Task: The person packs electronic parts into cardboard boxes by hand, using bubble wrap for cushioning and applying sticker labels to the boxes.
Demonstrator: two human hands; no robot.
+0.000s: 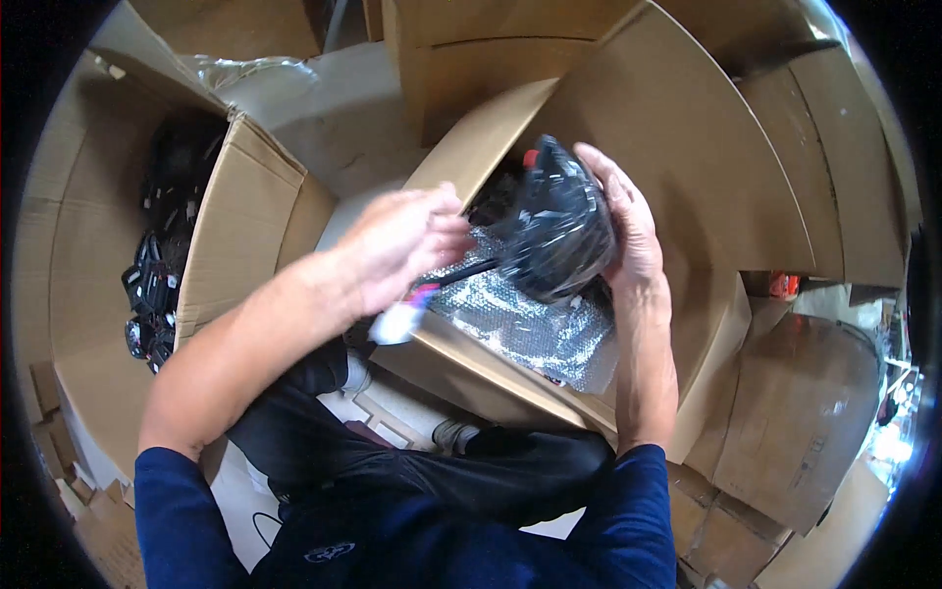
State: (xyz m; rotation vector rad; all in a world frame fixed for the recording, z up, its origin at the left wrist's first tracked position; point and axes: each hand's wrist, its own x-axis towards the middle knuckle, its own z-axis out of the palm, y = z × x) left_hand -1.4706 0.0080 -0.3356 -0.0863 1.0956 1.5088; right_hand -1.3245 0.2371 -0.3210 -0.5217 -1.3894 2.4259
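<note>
A black, rounded part in clear plastic wrap (564,231) is held up over an open cardboard box (491,378). My right hand (628,216) grips its right side, fingers curved round the far edge. To its left is my left hand (417,240), smeared by motion, so its hold cannot be made out. From the wrapped part a short black cable (468,273) runs left under my left hand. A blurred white piece with pink and blue bits (400,320) hangs near the wrist, seemingly at that cable's end. Bubble wrap (520,329) lies inside the box beneath the part.
On the left stands another open carton (245,187) holding several black parts (152,285). Tall cardboard flaps (677,128) rise behind and to the right. A taped brown carton (800,422) sits at the right. My legs (422,476) are close to the box's front edge.
</note>
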